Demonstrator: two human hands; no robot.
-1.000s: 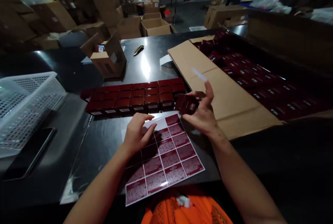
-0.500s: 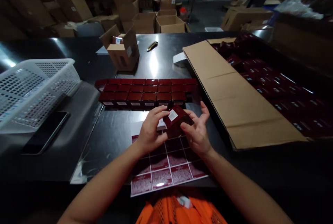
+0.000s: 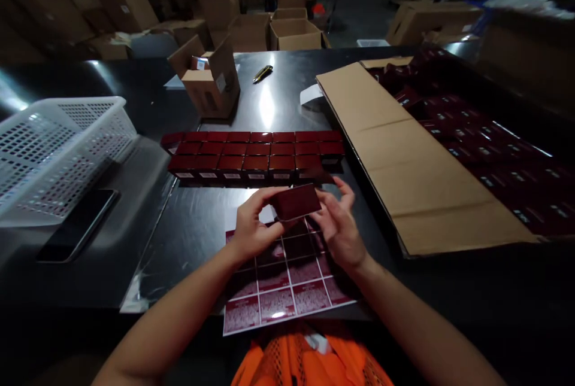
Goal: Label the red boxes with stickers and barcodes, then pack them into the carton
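A small dark red box (image 3: 297, 202) is held up between my two hands, a plain dark face toward me. My left hand (image 3: 256, 221) grips its left end, thumb below and fingers along the top. At the right end, the fingers and thumb of my right hand (image 3: 339, 224) close on the box's edge. Beneath my hands lies a sheet of dark red labels (image 3: 276, 305) with white dividing lines, partly covered by them. Just beyond, rows of matching dark red boxes (image 3: 256, 163) stand together, several with white barcode stickers on the near side.
At left are a white perforated basket (image 3: 67, 158) and a black phone (image 3: 78, 227). A small open carton (image 3: 211, 90) and a utility knife (image 3: 263, 73) sit farther back. On the right, a large carton (image 3: 404, 164) holds many dark red boxes.
The box has been turned in my hands: its white barcode sticker faced up before and is now out of sight. My left hand has shifted slightly left.
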